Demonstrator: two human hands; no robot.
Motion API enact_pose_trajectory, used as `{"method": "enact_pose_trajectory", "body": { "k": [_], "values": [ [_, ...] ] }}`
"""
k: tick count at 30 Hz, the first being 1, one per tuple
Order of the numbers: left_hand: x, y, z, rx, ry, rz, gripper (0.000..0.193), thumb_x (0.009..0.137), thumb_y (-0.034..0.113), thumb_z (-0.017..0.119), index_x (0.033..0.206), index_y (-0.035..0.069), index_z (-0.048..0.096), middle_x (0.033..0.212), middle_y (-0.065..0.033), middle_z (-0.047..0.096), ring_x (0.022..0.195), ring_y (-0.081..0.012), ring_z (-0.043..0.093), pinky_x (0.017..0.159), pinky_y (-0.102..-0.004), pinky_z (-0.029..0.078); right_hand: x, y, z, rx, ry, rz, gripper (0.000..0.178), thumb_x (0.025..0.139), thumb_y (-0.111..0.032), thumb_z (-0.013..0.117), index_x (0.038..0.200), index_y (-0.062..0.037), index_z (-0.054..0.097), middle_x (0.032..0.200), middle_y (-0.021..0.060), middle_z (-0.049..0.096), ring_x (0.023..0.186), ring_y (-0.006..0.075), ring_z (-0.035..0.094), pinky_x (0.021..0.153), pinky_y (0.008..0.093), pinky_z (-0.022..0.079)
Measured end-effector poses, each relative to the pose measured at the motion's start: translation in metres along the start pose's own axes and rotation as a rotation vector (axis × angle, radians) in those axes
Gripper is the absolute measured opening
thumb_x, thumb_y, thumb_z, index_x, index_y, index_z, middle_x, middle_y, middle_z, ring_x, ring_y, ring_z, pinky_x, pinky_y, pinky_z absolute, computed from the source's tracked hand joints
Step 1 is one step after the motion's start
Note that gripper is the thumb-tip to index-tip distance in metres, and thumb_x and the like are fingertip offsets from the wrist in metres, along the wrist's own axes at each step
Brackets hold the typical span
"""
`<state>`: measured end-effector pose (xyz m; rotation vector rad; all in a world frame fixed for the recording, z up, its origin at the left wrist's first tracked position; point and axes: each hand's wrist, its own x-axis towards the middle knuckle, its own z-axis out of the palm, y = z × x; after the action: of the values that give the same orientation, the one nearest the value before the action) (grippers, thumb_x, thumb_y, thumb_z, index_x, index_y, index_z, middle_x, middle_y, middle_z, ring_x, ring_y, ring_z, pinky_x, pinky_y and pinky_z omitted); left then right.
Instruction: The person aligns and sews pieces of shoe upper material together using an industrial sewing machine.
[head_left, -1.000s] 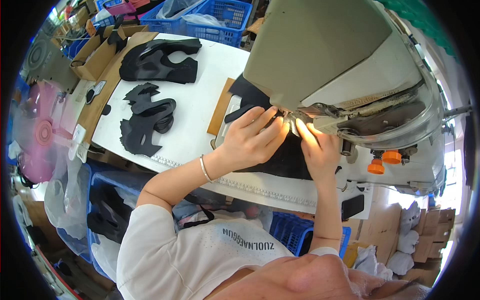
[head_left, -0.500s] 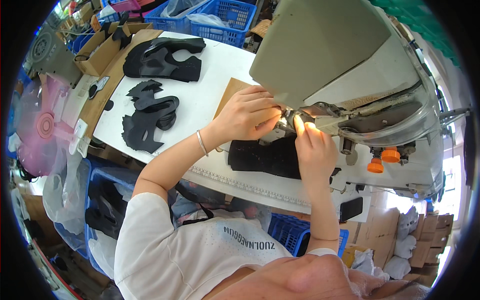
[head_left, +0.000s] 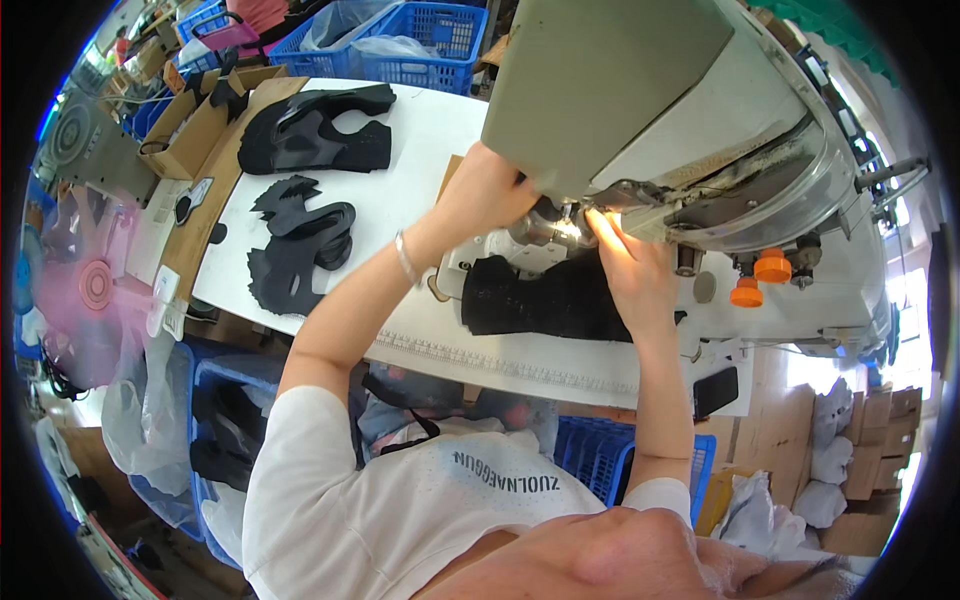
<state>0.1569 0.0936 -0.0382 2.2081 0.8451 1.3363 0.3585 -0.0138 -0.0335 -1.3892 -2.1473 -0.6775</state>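
Observation:
At the lit needle area (head_left: pixel 570 222) of a sewing machine (head_left: pixel 610 75), my right hand (head_left: pixel 638 270) reaches up with its index finger at the metal parts. Its fingers are drawn together, and whatever lies between them is too small to make out. My left hand (head_left: pixel 485 195) is on the other side of the needle area, beside the machine head, with curled fingers whose tips are partly hidden. Below both hands, a black fabric piece (head_left: pixel 535 300) lies on the white table (head_left: pixel 430 345); my right wrist passes over its right end.
Two stacks of black cut pieces, an upper one (head_left: pixel 315 135) and a lower one (head_left: pixel 300 250), lie on the left of the table. Blue crates (head_left: pixel 425 75) stand behind it. A phone (head_left: pixel 716 391) rests near the right front edge. Orange knobs (head_left: pixel 772 266) stick out from the machine.
My left hand has moved left and up, away from the needle, partly behind the machine head. My right hand stays by the needle. The whole view has shifted slightly.

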Motion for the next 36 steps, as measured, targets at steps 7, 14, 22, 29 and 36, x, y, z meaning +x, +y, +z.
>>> {"method": "enact_pose_trajectory", "body": {
  "k": [7,14,22,29,36],
  "values": [
    [0.023,0.002,-0.018,-0.286,-0.151,-0.272,0.028,0.09,0.003,0.058,0.117,-0.004,0.059,0.103,-0.0127,0.067,0.091,-0.0196,0.061,0.079,-0.032,0.051,-0.005,-0.021,-0.007,0.106,0.025,0.177,0.025,0.084,-0.009,0.066,0.109,-0.0107,0.07,0.099,0.0059,0.065,0.092,0.0273,0.062,0.078,0.0376,0.05],
    [-0.153,0.083,-0.047,-0.132,-0.18,-0.311,0.07,0.088,-0.012,0.052,0.151,0.007,0.028,0.123,-0.0122,0.061,0.111,-0.0192,0.061,0.084,-0.0252,0.054,-0.025,-0.086,0.024,1.594,-0.087,0.813,0.02,0.091,-0.011,0.064,0.109,-0.0012,0.067,0.104,0.0096,0.069,0.092,0.0168,0.066,0.081,0.0285,0.052],
    [-0.131,0.035,-0.091,0.141,0.331,-0.264,0.052,0.084,0.002,0.071,0.133,0.001,0.054,0.12,-0.0126,0.064,0.111,-0.0214,0.06,0.096,-0.032,0.047,-0.019,-0.09,0.047,1.889,-0.315,0.903,0.024,0.09,-0.008,0.067,0.112,0.0004,0.064,0.103,0.0064,0.07,0.089,0.0125,0.066,0.081,0.0278,0.054],
    [-0.135,-0.004,-0.077,-0.849,0.095,-0.779,0.025,0.093,0.012,0.066,0.109,-0.006,0.067,0.092,-0.0054,0.071,0.075,-0.0057,0.062,0.066,-0.02,0.051,-0.03,-0.085,0.049,1.791,-0.319,0.886,0.03,0.091,-0.012,0.064,0.116,0.0053,0.063,0.11,0.0139,0.069,0.097,0.0188,0.067,0.086,0.0316,0.054],
    [-0.138,-0.001,-0.067,-1.022,0.146,-0.835,0.02,0.092,0.01,0.066,0.105,-0.005,0.068,0.089,-0.0058,0.071,0.071,-0.0074,0.066,0.065,-0.021,0.054,-0.039,-0.079,0.048,1.758,-0.332,0.923,0.023,0.092,-0.016,0.067,0.108,0.0009,0.066,0.101,0.0056,0.07,0.089,0.0099,0.064,0.081,0.0251,0.051]
  ]
}}
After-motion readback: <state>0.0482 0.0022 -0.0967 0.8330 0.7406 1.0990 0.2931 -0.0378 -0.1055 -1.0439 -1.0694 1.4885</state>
